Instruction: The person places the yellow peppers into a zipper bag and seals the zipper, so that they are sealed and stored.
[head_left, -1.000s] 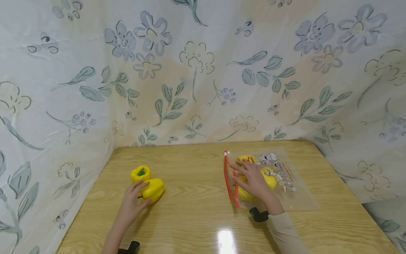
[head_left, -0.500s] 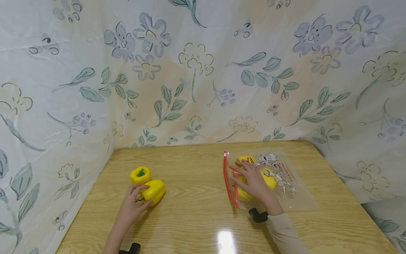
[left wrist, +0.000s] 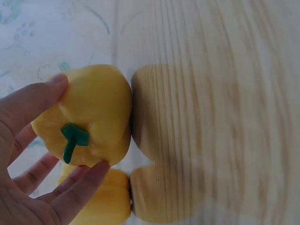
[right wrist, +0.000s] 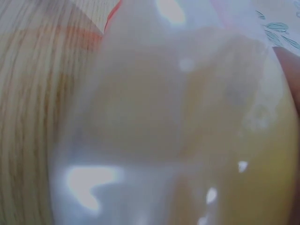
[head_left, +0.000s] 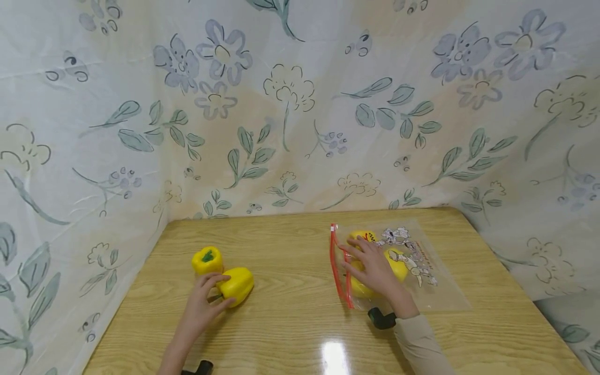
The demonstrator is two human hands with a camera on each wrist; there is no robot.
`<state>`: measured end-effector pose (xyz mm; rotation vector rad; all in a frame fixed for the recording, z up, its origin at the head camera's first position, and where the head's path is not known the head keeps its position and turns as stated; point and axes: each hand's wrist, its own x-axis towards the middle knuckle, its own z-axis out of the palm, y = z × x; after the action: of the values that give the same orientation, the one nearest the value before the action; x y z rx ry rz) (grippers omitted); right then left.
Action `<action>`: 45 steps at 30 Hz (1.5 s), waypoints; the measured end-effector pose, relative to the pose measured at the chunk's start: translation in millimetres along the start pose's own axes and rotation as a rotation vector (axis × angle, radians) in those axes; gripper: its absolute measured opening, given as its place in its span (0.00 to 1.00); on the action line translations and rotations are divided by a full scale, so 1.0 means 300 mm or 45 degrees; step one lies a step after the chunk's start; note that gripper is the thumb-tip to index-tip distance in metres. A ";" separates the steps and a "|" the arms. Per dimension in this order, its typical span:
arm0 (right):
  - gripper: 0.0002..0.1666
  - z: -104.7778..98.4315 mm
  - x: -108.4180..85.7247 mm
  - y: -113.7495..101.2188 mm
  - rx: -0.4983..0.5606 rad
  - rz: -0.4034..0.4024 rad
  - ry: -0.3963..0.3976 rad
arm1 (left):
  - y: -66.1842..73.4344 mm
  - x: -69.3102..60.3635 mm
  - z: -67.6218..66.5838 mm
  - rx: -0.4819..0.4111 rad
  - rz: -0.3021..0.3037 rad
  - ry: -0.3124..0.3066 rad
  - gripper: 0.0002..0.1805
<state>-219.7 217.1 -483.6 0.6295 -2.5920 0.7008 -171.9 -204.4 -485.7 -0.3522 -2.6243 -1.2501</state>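
On the left of the table my left hand (head_left: 199, 307) grips a yellow bell pepper (head_left: 239, 286) by its stem end. In the left wrist view, thumb and fingers lie around that pepper (left wrist: 101, 103), its green stem facing the palm. A second yellow pepper (head_left: 199, 263) stands just behind it, stem up. At the right, my right hand (head_left: 375, 268) rests with spread fingers on a clear zip bag (head_left: 445, 291) with a red-edged mouth facing left. Several yellow items (head_left: 398, 265) are inside. The right wrist view shows the blurred bag (right wrist: 131, 117) close up.
The wooden table (head_left: 281, 323) ends at a flower-patterned cloth (head_left: 300, 156) that hangs behind and at both sides. Bare wood lies between the loose peppers and the bag. A black wrist device (head_left: 382, 317) sits at the right wrist.
My left hand and the front pepper have moved slightly right, away from the second pepper. The right hand and the bag have stayed in place.
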 end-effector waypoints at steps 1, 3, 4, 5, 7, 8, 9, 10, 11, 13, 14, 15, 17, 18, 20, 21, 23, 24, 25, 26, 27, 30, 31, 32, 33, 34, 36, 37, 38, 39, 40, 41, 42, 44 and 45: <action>0.26 -0.001 0.000 0.000 0.000 -0.004 0.002 | 0.006 0.002 0.006 -0.004 0.001 -0.010 0.25; 0.26 -0.002 -0.001 0.000 -0.001 -0.010 0.004 | 0.018 0.004 0.017 -0.022 -0.010 -0.031 0.25; 0.26 -0.003 -0.001 -0.001 -0.001 -0.011 0.003 | 0.024 0.006 0.023 -0.032 -0.010 -0.042 0.25; 0.26 -0.004 0.000 -0.003 -0.002 -0.012 0.003 | 0.030 0.007 0.029 -0.043 -0.012 -0.051 0.25; 0.26 -0.005 -0.001 -0.004 -0.004 -0.010 0.000 | 0.037 0.009 0.041 -0.053 -0.012 -0.062 0.26; 0.26 -0.005 -0.001 -0.004 -0.007 -0.011 0.000 | 0.040 0.011 0.048 -0.061 -0.012 -0.069 0.26; 0.26 -0.005 -0.001 -0.005 -0.008 -0.011 0.002 | 0.042 0.013 0.054 -0.065 -0.008 -0.077 0.26; 0.26 -0.006 -0.002 -0.005 -0.009 -0.012 0.004 | 0.044 0.015 0.059 -0.070 -0.005 -0.085 0.26; 0.26 -0.006 -0.002 -0.005 -0.007 -0.013 0.008 | 0.046 0.018 0.064 -0.074 -0.003 -0.094 0.26; 0.25 -0.007 -0.002 -0.006 0.007 -0.012 0.013 | 0.051 0.021 0.071 -0.080 -0.001 -0.111 0.26; 0.25 -0.007 -0.002 -0.007 0.011 -0.012 0.014 | 0.055 0.023 0.074 -0.082 0.000 -0.118 0.26; 0.25 -0.008 -0.001 -0.008 0.015 -0.011 0.014 | 0.060 0.024 0.075 -0.082 0.003 -0.121 0.26; 0.25 -0.003 0.002 -0.010 0.019 -0.016 0.008 | 0.066 0.023 0.078 -0.075 0.012 -0.124 0.26; 0.25 0.000 0.003 -0.011 0.017 -0.018 0.004 | 0.068 0.023 0.080 -0.074 0.021 -0.122 0.26; 0.25 0.002 0.005 -0.011 0.003 -0.024 0.000 | 0.075 0.024 0.086 -0.061 0.038 -0.121 0.26; 0.25 0.001 0.006 -0.012 0.002 -0.023 -0.004 | 0.076 0.025 0.090 -0.060 0.048 -0.124 0.26; 0.25 -0.002 0.006 -0.012 -0.007 -0.019 -0.006 | 0.081 0.028 0.100 -0.054 0.070 -0.127 0.26; 0.25 -0.005 0.006 -0.012 -0.010 -0.012 -0.007 | 0.084 0.031 0.106 -0.052 0.079 -0.130 0.27; 0.25 -0.008 0.006 -0.013 -0.013 -0.004 -0.009 | 0.087 0.033 0.112 -0.051 0.089 -0.135 0.27; 0.25 -0.010 0.005 -0.013 -0.012 0.004 -0.013 | 0.089 0.035 0.118 -0.050 0.099 -0.138 0.27; 0.25 -0.011 0.004 -0.013 -0.010 0.010 -0.017 | 0.091 0.038 0.123 -0.051 0.106 -0.142 0.27; 0.25 -0.009 0.003 -0.014 0.011 0.018 -0.025 | 0.097 0.041 0.134 -0.040 0.126 -0.144 0.27; 0.25 -0.009 0.004 -0.012 0.013 0.014 -0.026 | 0.100 0.044 0.138 -0.041 0.130 -0.144 0.27; 0.25 -0.007 0.005 -0.011 0.018 0.008 -0.026 | 0.103 0.045 0.142 -0.041 0.126 -0.146 0.27; 0.25 -0.005 0.005 -0.011 0.022 0.003 -0.025 | 0.107 0.047 0.145 -0.043 0.119 -0.151 0.27; 0.25 -0.004 0.006 -0.011 0.028 0.000 -0.023 | 0.111 0.049 0.147 -0.048 0.113 -0.158 0.27; 0.25 -0.004 0.005 -0.013 0.030 -0.002 -0.018 | 0.119 0.053 0.153 -0.059 0.099 -0.180 0.27; 0.25 -0.003 0.005 -0.013 0.028 -0.003 -0.014 | 0.123 0.056 0.156 -0.066 0.097 -0.189 0.26; 0.25 -0.003 0.004 -0.014 0.027 -0.004 -0.010 | 0.127 0.059 0.160 -0.071 0.093 -0.199 0.26; 0.25 -0.004 0.004 -0.015 0.024 -0.004 -0.007 | 0.131 0.062 0.165 -0.078 0.095 -0.207 0.26; 0.25 -0.005 0.003 -0.015 0.023 -0.003 -0.005 | 0.135 0.065 0.169 -0.087 0.101 -0.212 0.26; 0.25 -0.006 0.003 -0.015 0.014 -0.005 -0.005 | 0.138 0.068 0.175 -0.096 0.105 -0.219 0.26; 0.25 -0.006 0.003 -0.014 0.008 -0.005 -0.005 | 0.141 0.071 0.181 -0.106 0.111 -0.222 0.26; 0.25 -0.008 0.002 -0.013 -0.004 -0.005 -0.008 | 0.149 0.077 0.192 -0.127 0.130 -0.228 0.26; 0.26 -0.009 0.002 -0.012 -0.005 -0.004 -0.010 | 0.153 0.080 0.198 -0.140 0.136 -0.233 0.26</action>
<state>-217.7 215.6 -479.7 0.6358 -2.5981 0.6940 -185.9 -127.1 -481.8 -0.6460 -2.6488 -1.3898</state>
